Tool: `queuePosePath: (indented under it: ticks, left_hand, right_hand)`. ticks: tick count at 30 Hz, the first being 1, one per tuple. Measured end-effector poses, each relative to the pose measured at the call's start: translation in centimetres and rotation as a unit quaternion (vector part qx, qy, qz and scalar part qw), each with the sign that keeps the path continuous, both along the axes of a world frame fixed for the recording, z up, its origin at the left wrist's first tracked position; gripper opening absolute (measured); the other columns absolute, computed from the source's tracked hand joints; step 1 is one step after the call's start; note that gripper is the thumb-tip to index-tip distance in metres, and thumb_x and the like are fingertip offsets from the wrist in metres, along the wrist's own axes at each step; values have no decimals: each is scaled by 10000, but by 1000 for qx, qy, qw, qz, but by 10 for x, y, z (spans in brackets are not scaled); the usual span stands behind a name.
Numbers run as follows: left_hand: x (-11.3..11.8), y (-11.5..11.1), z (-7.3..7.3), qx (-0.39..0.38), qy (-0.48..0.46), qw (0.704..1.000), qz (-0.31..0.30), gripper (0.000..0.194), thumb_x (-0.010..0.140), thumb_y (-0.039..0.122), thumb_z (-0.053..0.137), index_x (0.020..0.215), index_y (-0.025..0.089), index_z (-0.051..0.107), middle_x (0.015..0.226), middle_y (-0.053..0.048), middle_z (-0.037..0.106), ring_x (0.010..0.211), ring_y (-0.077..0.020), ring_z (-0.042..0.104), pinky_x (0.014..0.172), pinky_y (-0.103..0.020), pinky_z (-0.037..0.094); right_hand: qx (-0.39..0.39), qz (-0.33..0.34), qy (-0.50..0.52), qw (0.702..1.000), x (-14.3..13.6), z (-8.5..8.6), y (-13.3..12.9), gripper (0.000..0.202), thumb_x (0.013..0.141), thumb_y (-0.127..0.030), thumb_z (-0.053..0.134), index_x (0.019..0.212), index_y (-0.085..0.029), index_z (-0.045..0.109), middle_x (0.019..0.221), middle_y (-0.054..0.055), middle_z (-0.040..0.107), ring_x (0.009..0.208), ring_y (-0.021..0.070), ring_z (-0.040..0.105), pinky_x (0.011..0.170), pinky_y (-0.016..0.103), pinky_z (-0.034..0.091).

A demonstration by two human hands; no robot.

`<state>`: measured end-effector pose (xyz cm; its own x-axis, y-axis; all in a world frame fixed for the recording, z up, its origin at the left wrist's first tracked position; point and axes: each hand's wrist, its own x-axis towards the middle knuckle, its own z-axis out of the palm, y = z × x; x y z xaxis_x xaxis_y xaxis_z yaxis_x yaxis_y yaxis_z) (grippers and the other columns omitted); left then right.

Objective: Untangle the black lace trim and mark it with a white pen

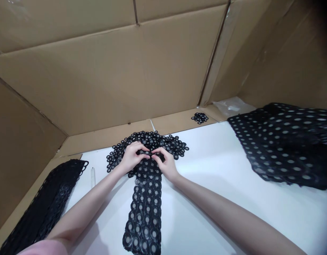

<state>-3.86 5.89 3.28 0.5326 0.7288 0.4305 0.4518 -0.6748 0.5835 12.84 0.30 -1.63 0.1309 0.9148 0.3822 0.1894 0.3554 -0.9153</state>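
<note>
A long black strip (144, 212) of joined rings with pale round centres lies lengthwise in front of me on the white tabletop. At its far end, my left hand (134, 156) and my right hand (165, 163) meet with thumbs and forefingers pinched close together on the strip's dark edge. Whether a loose ring sits between the fingertips is too small to tell. Just beyond and around both hands spreads a pile of loose black rings (171, 143), some of it hidden behind the fingers.
A folded black ring sheet (43, 202) lies at the left, with a slim white pen-like tool (93, 177) beside it. Another wide black sheet (283, 148) covers the right side. A few rings (199, 118) and a clear plastic bag (232, 105) lie by the cardboard wall (112, 78).
</note>
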Motion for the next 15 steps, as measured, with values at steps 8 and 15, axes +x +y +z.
queuePosePath:
  ticks: [8, 15]
  left_hand:
    - [3, -1, -6, 11, -10, 1000, 1, 102, 780, 221, 710, 694, 186, 669, 690, -14, 646, 760, -194, 595, 854, -383, 468]
    - [-2, 2, -2, 2, -2, 1000, -26, 80, 763, 263, 747, 815, 203, 736, 764, -22, 710, 779, -194, 650, 956, -406, 461]
  right_hand:
    - [13, -7, -26, 1000, 0, 0, 1, 95, 832, -250, 569, 789, -199, 636, 786, 33, 686, 734, 186, 624, 723, 320, 490]
    - [0, -16, -6, 1000, 0, -2, 1, 100, 837, -268, 564, 802, -200, 627, 782, 28, 676, 740, 187, 619, 708, 311, 477]
